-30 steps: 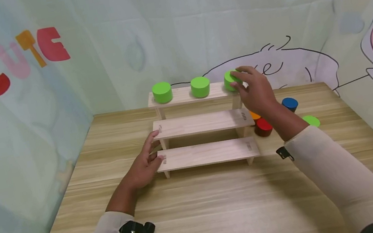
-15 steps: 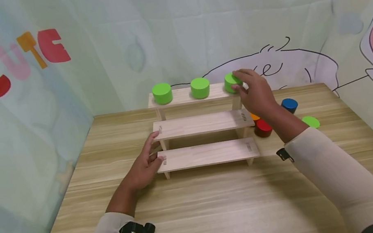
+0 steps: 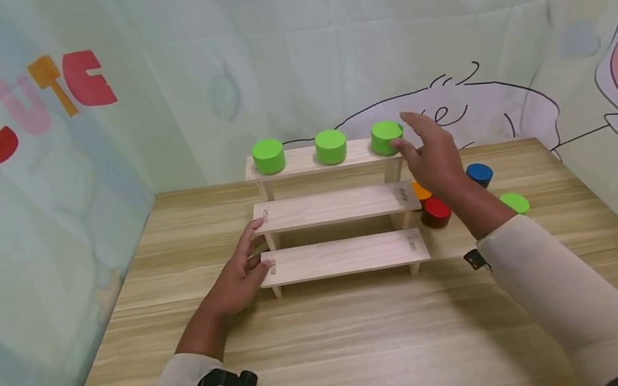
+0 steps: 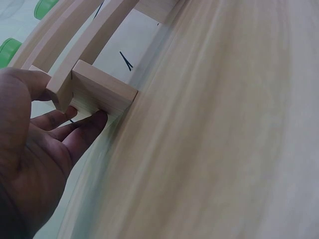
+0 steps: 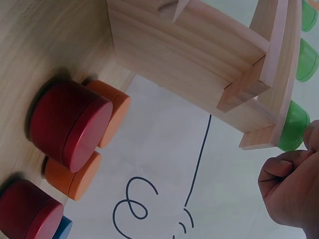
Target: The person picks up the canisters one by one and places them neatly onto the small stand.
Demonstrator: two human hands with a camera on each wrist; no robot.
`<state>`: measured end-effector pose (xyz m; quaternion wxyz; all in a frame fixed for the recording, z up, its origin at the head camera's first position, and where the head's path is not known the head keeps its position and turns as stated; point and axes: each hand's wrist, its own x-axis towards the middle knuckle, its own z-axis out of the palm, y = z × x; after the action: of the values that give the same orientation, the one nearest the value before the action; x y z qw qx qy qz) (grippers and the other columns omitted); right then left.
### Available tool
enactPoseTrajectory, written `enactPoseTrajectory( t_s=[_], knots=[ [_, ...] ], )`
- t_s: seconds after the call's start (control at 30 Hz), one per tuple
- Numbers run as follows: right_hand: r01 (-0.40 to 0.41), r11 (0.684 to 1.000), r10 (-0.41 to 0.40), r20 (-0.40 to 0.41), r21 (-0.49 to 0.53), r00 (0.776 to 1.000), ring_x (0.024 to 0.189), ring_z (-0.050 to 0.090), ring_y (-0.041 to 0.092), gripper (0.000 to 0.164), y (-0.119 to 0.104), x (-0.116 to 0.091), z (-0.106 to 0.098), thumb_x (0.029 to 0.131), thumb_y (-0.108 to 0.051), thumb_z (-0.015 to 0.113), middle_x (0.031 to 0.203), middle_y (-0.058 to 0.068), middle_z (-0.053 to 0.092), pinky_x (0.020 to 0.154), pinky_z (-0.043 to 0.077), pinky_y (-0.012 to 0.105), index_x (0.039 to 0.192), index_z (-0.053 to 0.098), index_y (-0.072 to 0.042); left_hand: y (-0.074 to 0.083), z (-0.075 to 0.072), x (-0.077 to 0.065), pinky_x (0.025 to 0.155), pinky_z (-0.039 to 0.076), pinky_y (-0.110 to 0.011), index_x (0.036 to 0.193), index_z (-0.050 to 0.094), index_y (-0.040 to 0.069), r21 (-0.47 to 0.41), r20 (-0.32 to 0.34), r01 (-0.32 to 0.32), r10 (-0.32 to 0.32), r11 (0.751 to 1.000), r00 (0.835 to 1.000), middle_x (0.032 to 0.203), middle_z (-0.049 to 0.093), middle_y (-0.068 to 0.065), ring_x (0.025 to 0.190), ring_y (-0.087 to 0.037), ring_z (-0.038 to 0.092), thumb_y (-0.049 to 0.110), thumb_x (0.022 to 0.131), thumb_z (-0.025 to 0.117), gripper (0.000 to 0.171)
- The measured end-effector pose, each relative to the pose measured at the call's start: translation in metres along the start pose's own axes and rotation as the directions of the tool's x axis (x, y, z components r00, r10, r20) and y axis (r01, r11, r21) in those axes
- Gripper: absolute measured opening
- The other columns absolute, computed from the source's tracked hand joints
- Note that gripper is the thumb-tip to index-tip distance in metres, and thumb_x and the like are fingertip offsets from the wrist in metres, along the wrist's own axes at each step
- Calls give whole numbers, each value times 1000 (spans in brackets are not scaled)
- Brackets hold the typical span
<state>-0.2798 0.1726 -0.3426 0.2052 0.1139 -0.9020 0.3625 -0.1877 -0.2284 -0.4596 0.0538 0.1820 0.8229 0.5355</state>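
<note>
on the top tier [image 3: 302, 161] of the three-tier wooden rack [image 3: 336, 206], the left green cylinder [image 3: 268, 157], middle green cylinder [image 3: 331, 147] and right green cylinder [image 3: 386, 139] stand spaced apart. at the rack's left end, the left hand [image 3: 234, 285] grasps the structure, thumb on the bottom tier [image 3: 345, 256]. at the rack's upper right end, the right hand [image 3: 435, 155] is released: index finger apart from the right green cylinder, thumb at its side; thumb contact cannot be determined. right of the rack, on the table [image 3: 352, 365], sit a red cylinder [image 3: 436, 212], orange cylinder [image 3: 422, 191] and blue cylinder [image 3: 479, 174].
</note>
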Motion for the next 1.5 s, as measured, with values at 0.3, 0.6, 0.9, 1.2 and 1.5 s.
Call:
enactPoseTrajectory(
  t_s=[0.3,0.6,0.9,1.2,1.5],
  knots=[
    [4,1000,-4,-67,-5,998,160,45,38,59,14,-5,-12,109,-23,67,170,16,49,108,59,57,164,49,-8,1,0,1,120,43,-71,174,10,40,3,-4,12,-12,1000,1000,181,19,-25,162,-54,33,12,115,51,78],
    [31,999,-32,-68,-16,997,153,53,43,59,38,-16,-34,107,-18,70,167,20,51,103,60,60,162,52,-6,-1,1,0,121,42,-71,174,10,40,7,-5,15,-15,1000,1000,181,20,-24,162,-53,33,13,115,52,78],
    [-57,998,56,-80,-17,995,152,52,46,58,69,-27,-52,108,-20,70,167,22,50,109,55,65,161,52,-4,0,-1,-1,122,42,-72,174,10,39,17,-9,10,-10,1000,1000,180,21,-24,163,-53,33,14,115,52,77],
    [-262,965,262,-45,4,964,165,31,46,60,95,-43,-72,113,-29,61,175,21,39,134,28,65,167,44,-7,1,-1,0,120,44,-71,174,10,41,15,-5,19,-19,1000,1000,181,20,-25,161,-54,36,14,115,51,77],
    [-384,922,385,-9,39,923,165,28,49,64,117,-62,-86,113,-33,61,175,25,37,132,28,69,167,41,-5,3,0,0,119,45,-71,175,10,37,4,-3,11,-11,1000,1000,180,21,-26,160,-55,37,11,114,51,77]
  ],
)
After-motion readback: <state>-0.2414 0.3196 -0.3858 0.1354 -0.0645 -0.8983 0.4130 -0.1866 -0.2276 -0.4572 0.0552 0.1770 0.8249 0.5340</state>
